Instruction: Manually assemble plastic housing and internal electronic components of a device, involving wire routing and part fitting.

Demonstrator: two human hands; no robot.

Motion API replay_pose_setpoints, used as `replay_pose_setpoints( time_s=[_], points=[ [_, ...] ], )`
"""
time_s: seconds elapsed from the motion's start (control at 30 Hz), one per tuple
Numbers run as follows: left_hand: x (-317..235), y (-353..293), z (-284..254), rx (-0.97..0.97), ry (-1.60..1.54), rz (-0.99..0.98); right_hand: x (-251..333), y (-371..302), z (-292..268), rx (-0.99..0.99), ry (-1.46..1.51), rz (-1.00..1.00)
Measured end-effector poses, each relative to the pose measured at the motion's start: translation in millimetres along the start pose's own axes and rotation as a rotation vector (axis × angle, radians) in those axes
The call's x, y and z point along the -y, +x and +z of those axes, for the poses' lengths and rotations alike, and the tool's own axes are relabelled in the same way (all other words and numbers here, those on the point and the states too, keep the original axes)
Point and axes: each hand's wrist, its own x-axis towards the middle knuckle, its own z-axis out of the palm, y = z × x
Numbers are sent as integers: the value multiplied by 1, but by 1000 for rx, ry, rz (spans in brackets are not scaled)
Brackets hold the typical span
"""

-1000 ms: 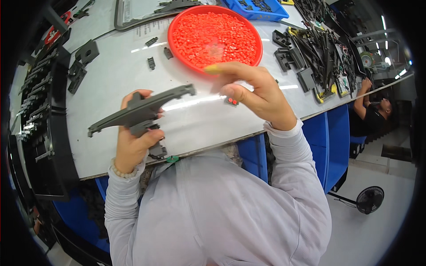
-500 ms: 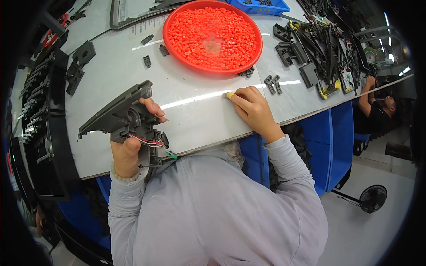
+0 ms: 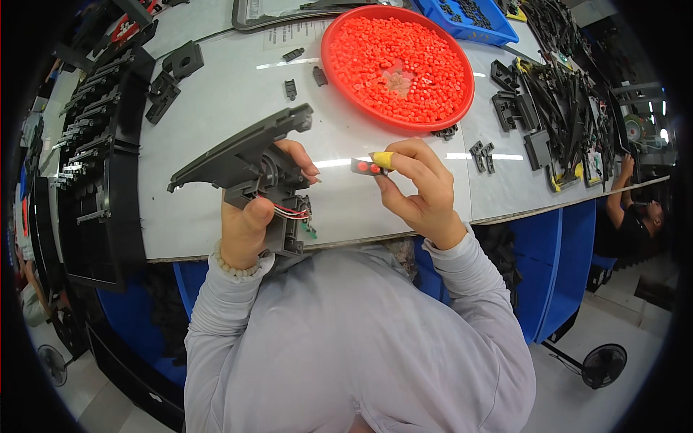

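Left hand grips a dark grey plastic housing while the right hand pinches a small block with two red caps

Left of the frame's middle, the left hand (image 3: 244, 229) is clamped on a dark grey plastic housing (image 3: 242, 149), thumb on the near side and fingertips showing past its right side. The housing is tilted, its long flat edge rising toward the right; red and white wires (image 3: 289, 213) run across its lower part, near a small green piece (image 3: 310, 232). A beaded bracelet (image 3: 238, 270) circles the left wrist.

Just right of the frame's middle, the right hand (image 3: 424, 189) has its thumb and index finger closed on a small dark block (image 3: 359, 167) bearing two round red caps (image 3: 374, 169). A yellow wrap (image 3: 382, 159) covers the index fingertip. The block is apart from the housing, above the white counter (image 3: 216, 101).

At the upper middle, a round red tray (image 3: 415, 125) holds many small red pieces (image 3: 397, 43). Left of it lie three small dark clips (image 3: 290, 89); a blue bin (image 3: 473, 30) stands at the upper right. Further right are two small brackets (image 3: 482, 157) and a heap of long dark strips (image 3: 567, 101). A black rack (image 3: 108, 216) stands along the left, and a person in dark clothing (image 3: 632, 229) is at the right edge.
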Motion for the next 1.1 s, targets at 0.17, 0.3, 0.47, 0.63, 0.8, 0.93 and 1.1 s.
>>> replay_pose_setpoints(
  time_s=[0.17, 0.3, 0.47, 0.63, 0.8, 0.93, 1.1],
  points=[
    [1, -1, 1, -6, -25, -26, 4, 11, 4, 99, 16, -135],
    [-3, -1, 1, -41, -64, -37, 15, 18, 6, 124, 32, -157],
    [-4, -2, 1, -85, -47, -6, 27, 30, 7, 238, -23, -121],
    [-4, -1, -3, -15, 25, 24, 28, 36, 8, 316, 11, -157],
    [-5, 1, -1, -7, 30, 34, 31, 40, 8, 390, -6, -165],
    [-5, 1, -2, 34, 31, -2, 34, 42, 12, 381, 15, -160],
    [-4, 0, 0, 19, -1, -36, 36, 44, 10, 486, -23, -129]
  ],
)
